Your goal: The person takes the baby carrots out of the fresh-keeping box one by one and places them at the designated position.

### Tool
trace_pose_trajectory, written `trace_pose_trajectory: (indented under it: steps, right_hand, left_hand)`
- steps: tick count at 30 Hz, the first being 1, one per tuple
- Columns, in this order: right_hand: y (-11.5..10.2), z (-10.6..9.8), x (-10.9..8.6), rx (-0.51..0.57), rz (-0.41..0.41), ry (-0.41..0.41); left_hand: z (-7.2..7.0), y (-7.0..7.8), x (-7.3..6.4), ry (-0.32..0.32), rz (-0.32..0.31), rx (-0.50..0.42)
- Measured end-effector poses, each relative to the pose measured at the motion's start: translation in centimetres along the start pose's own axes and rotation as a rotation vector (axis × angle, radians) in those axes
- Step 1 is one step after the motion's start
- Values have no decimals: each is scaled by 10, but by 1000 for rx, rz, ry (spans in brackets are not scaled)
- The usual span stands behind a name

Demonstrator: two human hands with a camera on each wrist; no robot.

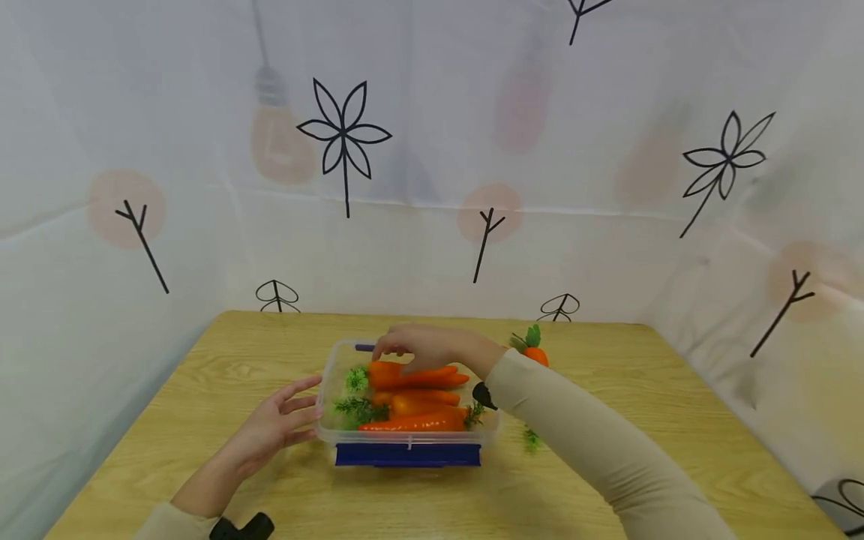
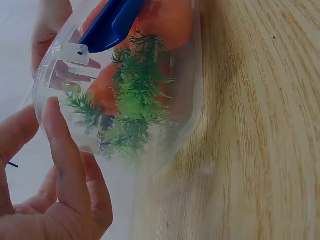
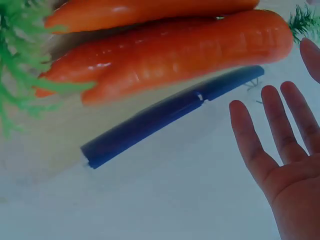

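a pale cloth backdrop (image 1: 418, 150), printed with flowers, twigs and soft blush shapes, rises beyond the box and to both sides of it. the wood-grain table (image 1: 202, 420) spreads under and all around the box. a beige right sleeve (image 1: 580, 435) slants in from the box's near right. the box (image 1: 445, 437) itself is clear plastic and open-topped. the left hand (image 1: 277, 424) is at the box's left end, fingers loosely spread and fingertips against the wall, gripping nothing. the right hand (image 1: 428, 345) is over the box's far side, its fingers apart and holding nothing; the right wrist view shows them clear of the carrots. those orange carrots (image 1: 418, 422) lie crosswise inside the box, side by side. a dark blue flap (image 1: 408, 455) runs along the box's near side. to the box's right, partly behind the sleeve, another carrot (image 1: 536, 356) shows on the table. green fronds (image 1: 362, 409) gather inside the box's left end. a smaller-looking blue strip (image 1: 365, 348) peeks out at the box's far side.
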State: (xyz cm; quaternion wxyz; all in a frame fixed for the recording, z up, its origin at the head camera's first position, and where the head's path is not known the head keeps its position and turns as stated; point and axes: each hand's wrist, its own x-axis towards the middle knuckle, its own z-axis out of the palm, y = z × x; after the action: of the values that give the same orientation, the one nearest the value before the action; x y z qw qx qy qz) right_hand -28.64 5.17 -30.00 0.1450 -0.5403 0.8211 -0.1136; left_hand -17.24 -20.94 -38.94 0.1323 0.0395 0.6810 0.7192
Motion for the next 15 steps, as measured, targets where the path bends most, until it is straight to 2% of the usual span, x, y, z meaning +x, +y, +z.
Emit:
trace_pose_trajectory:
  steps: [5, 15]
  right_hand:
    - [2, 4, 1, 26, 46, -22]
    - [3, 12, 3, -19, 187, -72]
  left_hand:
    - [-1, -1, -1, -5, -3, 2]
    - [0, 2, -1, -12, -4, 2]
